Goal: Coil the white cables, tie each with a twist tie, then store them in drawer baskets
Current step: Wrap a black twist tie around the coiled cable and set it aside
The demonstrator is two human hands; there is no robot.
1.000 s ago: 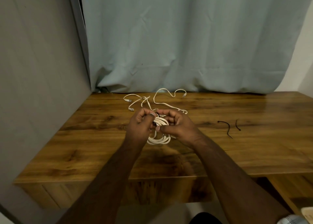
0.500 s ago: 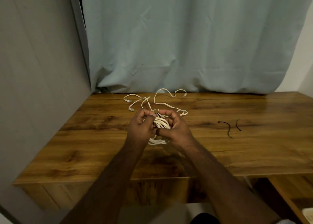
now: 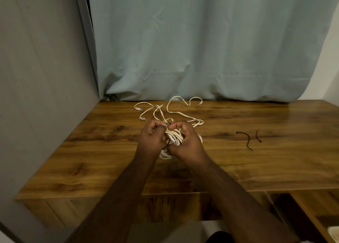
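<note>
A coiled white cable (image 3: pixel 174 137) is held just above the wooden table (image 3: pixel 256 165), between both my hands. My left hand (image 3: pixel 151 138) and my right hand (image 3: pixel 185 141) curl round the coil from either side. Their fingertips pinch a black twist tie (image 3: pixel 167 124) at the top of the coil, and one end of the tie hangs down between the hands. Much of the coil is hidden by my fingers. Behind the hands, loose white cables (image 3: pixel 176 110) lie tangled on the table.
Two more black twist ties (image 3: pixel 246 139) (image 3: pixel 258 136) lie on the table to the right. A pale blue curtain (image 3: pixel 201 50) hangs behind the table and a grey wall (image 3: pixel 40 86) stands on the left. An open wooden compartment (image 3: pixel 315 211) shows at lower right.
My hands have drawn closer together around the coil. The right hand has turned so its fingers come over the top, next to the left fingertips at the twist tie.
</note>
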